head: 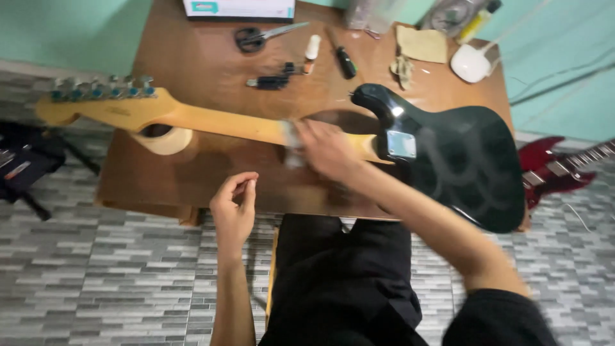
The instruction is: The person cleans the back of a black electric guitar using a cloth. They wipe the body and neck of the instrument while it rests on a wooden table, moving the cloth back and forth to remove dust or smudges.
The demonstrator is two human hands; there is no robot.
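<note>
Your right hand (328,148) is down on the back of the guitar neck (218,122), just left of centre in the frame, fingers curled over a pale, blurred cloth (293,142) and pressing it against the wood — the blur hides exactly how the fingers grip it. The electric guitar (461,160) lies face down across the wooden table (192,64), its glossy black body at the right of the frame with a metal neck plate (401,144) showing near your wrist, and the yellow headstock (102,106) reaching out past the table's left edge, tuners in a row along its top. A roll of tape (163,138) sits under the neck near the headstock. Your left hand (234,205) hangs free below the neck, lower centre-left, off the table edge, fingertips gathered towards the thumb in a loose pinch — whether anything is between them, you cannot tell. Along the top of the frame lie scissors (256,35), a small white bottle (312,51), a black-handled screwdriver (344,61), some small black parts (272,80), a tan rag (421,45) and a white rounded object (471,63). At the right edge a red guitar (557,170) rests on the grey tiled floor (128,269).
</note>
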